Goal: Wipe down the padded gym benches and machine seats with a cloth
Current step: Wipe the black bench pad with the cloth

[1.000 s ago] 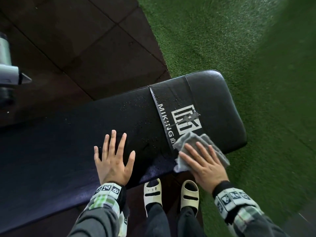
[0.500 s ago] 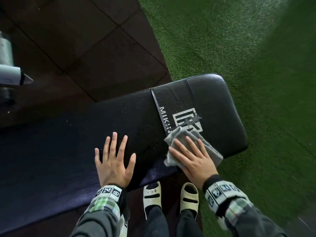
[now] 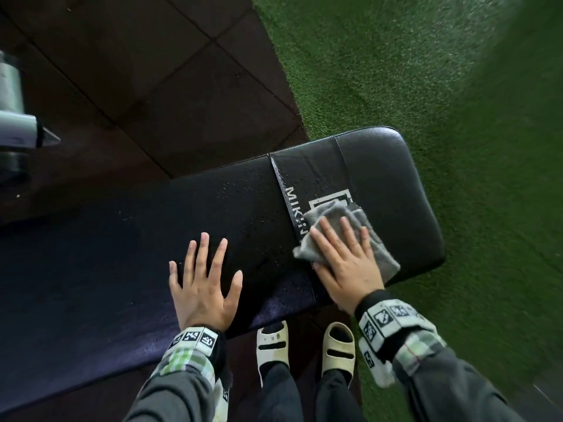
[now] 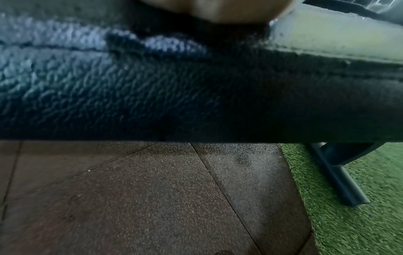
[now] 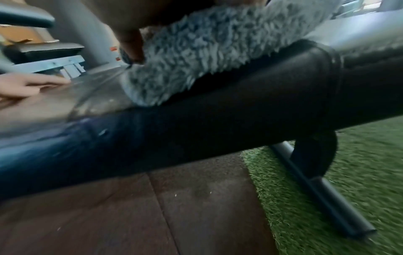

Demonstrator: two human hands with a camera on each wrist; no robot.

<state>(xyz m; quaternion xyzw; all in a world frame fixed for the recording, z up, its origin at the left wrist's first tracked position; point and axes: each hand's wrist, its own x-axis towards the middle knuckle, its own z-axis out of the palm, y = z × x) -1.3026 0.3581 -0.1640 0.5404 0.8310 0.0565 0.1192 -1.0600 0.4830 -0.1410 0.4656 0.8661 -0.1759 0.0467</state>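
Note:
A black padded bench (image 3: 237,208) runs from lower left to upper right, its top speckled with water drops and printed with a white logo (image 3: 332,199). My right hand (image 3: 344,257) lies flat, fingers straight, pressing a grey fluffy cloth (image 3: 374,239) onto the pad over the logo. The cloth (image 5: 196,57) fills the top of the right wrist view, draped on the pad's edge (image 5: 240,112). My left hand (image 3: 204,281) rests flat with spread fingers on the pad to the left of the cloth. The left wrist view shows the pad's side (image 4: 152,96) close up.
Dark rubber floor tiles (image 3: 137,80) lie beyond the bench, green turf (image 3: 441,86) to the right. A bench leg (image 5: 322,191) stands on the turf. My feet in pale slippers (image 3: 304,348) are under the near edge. A grey machine part (image 3: 15,129) sits at far left.
My right hand has slid the cloth up and away across the pad onto the logo. The left hand has stayed put on the pad.

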